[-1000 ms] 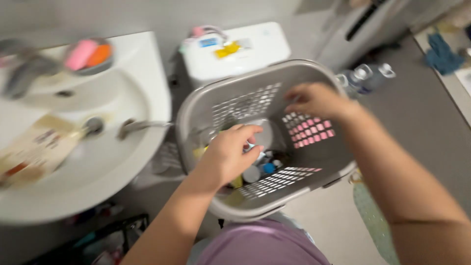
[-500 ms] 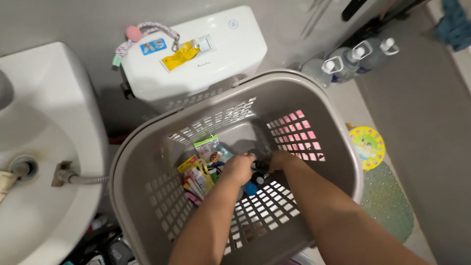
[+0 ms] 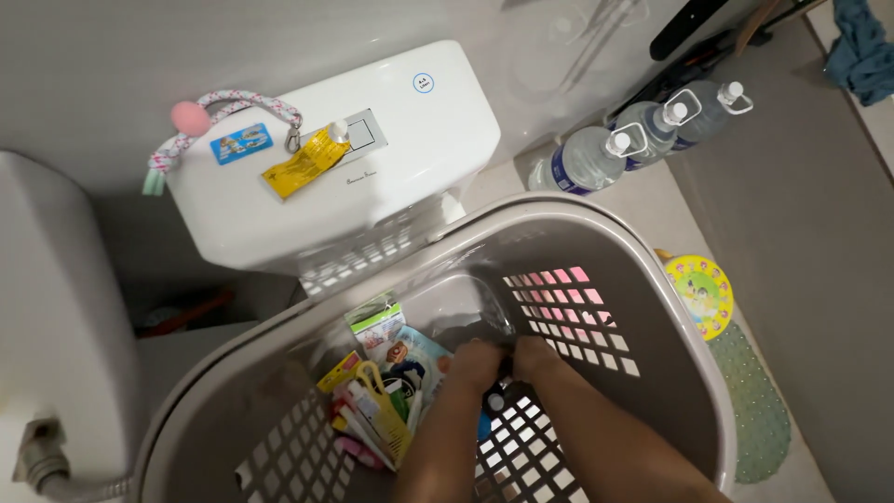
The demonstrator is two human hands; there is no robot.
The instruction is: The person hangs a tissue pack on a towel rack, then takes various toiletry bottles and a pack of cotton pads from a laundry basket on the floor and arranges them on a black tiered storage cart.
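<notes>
Both hands reach deep into a grey plastic laundry basket with slotted walls. The left hand and the right hand meet at the basket's bottom, knuckles up and almost touching each other, fingers curled down around something dark that may be a clear bag or a piece of cloth; the view is too dim to tell which, and whether the fingers truly clamp it cannot be told.

Just left of the left hand lies a heap of small packages: a green-and-white packet on top towards the back wall, a pale blue one with a picture beside it, yellow wrappers below, and a pink strip lowest.

Behind the basket stands a white toilet cistern. On its lid lie a crumpled yellow sachet, a small blue rectangular sticker, a round blue-rimmed sticker and a pink-and-white cord. Three clear bottles with white caps lean on the floor to the right, one with a blue label. A round yellow disc lies on a green mat beside the basket.
</notes>
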